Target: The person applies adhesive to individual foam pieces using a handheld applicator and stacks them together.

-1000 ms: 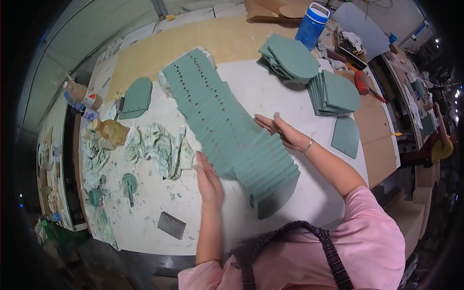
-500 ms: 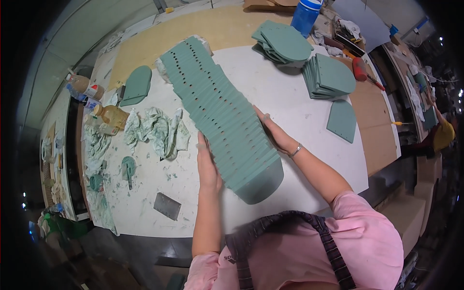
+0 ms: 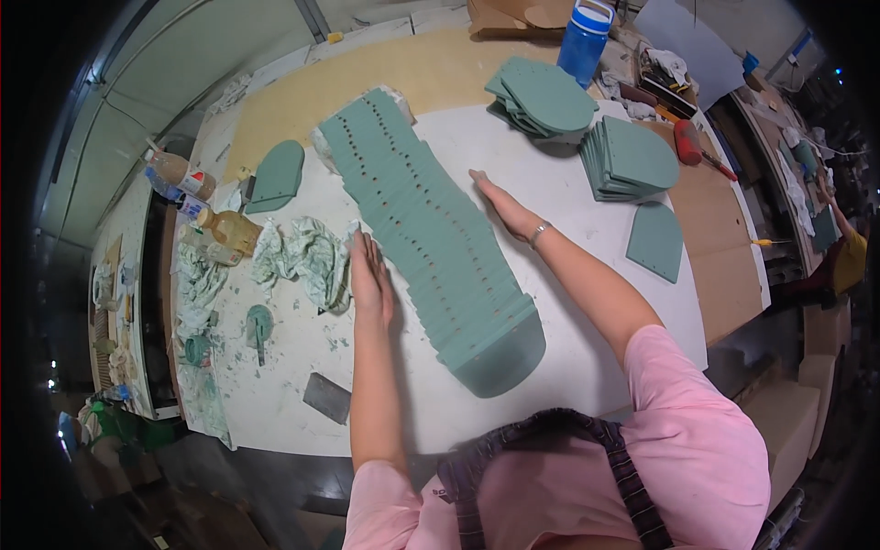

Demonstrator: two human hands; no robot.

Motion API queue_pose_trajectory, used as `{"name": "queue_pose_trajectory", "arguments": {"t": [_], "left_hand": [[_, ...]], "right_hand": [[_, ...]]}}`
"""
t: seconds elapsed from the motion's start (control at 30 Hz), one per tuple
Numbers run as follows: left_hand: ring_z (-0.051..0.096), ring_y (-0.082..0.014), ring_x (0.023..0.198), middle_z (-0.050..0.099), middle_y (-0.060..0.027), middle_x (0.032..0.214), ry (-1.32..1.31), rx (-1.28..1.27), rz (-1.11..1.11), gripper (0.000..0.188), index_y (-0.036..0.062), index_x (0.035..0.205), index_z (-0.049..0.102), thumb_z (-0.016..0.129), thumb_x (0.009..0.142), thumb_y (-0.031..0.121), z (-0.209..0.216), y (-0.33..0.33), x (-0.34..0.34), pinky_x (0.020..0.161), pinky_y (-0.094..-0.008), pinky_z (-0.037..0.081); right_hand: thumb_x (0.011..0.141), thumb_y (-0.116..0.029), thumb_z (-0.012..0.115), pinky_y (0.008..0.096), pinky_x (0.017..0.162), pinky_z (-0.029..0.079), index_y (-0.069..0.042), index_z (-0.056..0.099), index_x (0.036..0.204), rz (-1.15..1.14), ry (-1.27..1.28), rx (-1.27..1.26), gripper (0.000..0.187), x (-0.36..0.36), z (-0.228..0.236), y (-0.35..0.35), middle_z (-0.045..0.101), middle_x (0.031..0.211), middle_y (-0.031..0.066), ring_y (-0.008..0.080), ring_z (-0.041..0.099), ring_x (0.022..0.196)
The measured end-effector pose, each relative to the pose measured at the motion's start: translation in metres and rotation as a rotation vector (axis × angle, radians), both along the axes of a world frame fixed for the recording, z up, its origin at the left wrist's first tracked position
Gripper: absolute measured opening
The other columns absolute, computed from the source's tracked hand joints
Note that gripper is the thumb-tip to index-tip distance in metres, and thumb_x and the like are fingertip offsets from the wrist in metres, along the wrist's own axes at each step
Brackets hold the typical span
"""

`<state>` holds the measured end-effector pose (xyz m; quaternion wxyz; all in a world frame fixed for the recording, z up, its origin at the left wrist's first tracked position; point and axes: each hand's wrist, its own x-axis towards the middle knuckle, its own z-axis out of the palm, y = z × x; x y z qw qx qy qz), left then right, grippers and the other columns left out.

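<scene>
The fanned row of green panels (image 3: pixel 431 229) lies right of the crumpled rag (image 3: pixel 321 261). Left hand (image 3: pixel 368 280), just right of the rag, and right hand (image 3: pixel 506 207), farther right, are flat, extended, gripping nothing. Even pressure from both sides should best align the edges.
</scene>
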<state>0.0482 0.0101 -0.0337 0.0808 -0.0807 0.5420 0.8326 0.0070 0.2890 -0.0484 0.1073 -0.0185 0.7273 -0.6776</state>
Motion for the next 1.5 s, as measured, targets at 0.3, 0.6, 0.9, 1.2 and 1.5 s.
{"name": "queue_pose_trajectory", "arguments": {"t": [0.3, 0.6, 0.9, 1.2, 1.5], "left_hand": [[0.053, -0.0265, 0.126, 0.055, -0.0123, 0.140, -0.143, 0.257, 0.017, 0.061, -0.0007, 0.143, 0.045, 0.041, 0.106, 0.048, 0.021, 0.021, -0.065, 0.105, -0.0401, 0.044], [0.057, -0.0274, 0.121, 0.057, -0.0147, 0.136, -0.189, 0.131, -0.009, 0.064, -0.0030, 0.141, 0.048, 0.047, 0.103, 0.049, 0.037, 0.021, -0.091, 0.101, -0.0415, 0.048], [0.056, -0.0280, 0.122, 0.055, -0.0131, 0.138, -0.184, 0.222, 0.042, 0.061, 0.0035, 0.142, 0.047, 0.048, 0.102, 0.049, 0.017, 0.020, -0.087, 0.101, -0.0438, 0.048], [0.051, -0.0265, 0.128, 0.047, -0.0121, 0.146, -0.115, 0.108, -0.145, 0.061, 0.0042, 0.151, 0.032, 0.047, 0.105, 0.041, 0.009, 0.006, -0.091, 0.106, -0.0423, 0.045], [0.048, -0.0249, 0.131, 0.044, -0.0118, 0.148, -0.001, 0.218, -0.151, 0.063, 0.0072, 0.154, 0.026, 0.048, 0.105, 0.041, 0.004, 0.006, -0.071, 0.107, -0.0419, 0.045]], "right_hand": [[0.105, -0.057, 0.028, 0.0353, 0.120, 0.024, 0.000, 0.027, 0.156, 0.264, -0.269, -0.407, 0.076, -0.024, 0.030, -0.038, 0.023, 0.164, 0.0148, 0.0232, 0.028, 0.148], [0.100, -0.045, 0.050, 0.0343, 0.107, 0.042, 0.000, 0.043, 0.146, 0.146, -0.272, -0.351, 0.064, -0.072, 0.039, -0.048, 0.052, 0.143, 0.0131, 0.0216, 0.053, 0.125], [0.103, -0.036, 0.046, 0.0354, 0.105, 0.044, 0.000, 0.046, 0.142, 0.090, -0.199, -0.396, 0.053, -0.070, 0.029, -0.046, 0.055, 0.137, 0.0125, 0.0208, 0.055, 0.121], [0.104, -0.041, 0.043, 0.0365, 0.107, 0.043, -0.002, 0.039, 0.146, 0.101, -0.220, -0.357, 0.058, -0.062, 0.039, -0.059, 0.050, 0.142, 0.0134, 0.0217, 0.051, 0.126], [0.104, -0.038, 0.043, 0.0347, 0.107, 0.043, 0.000, 0.043, 0.145, 0.112, -0.226, -0.346, 0.056, -0.043, 0.049, -0.044, 0.056, 0.137, 0.0132, 0.0214, 0.054, 0.125]]}}
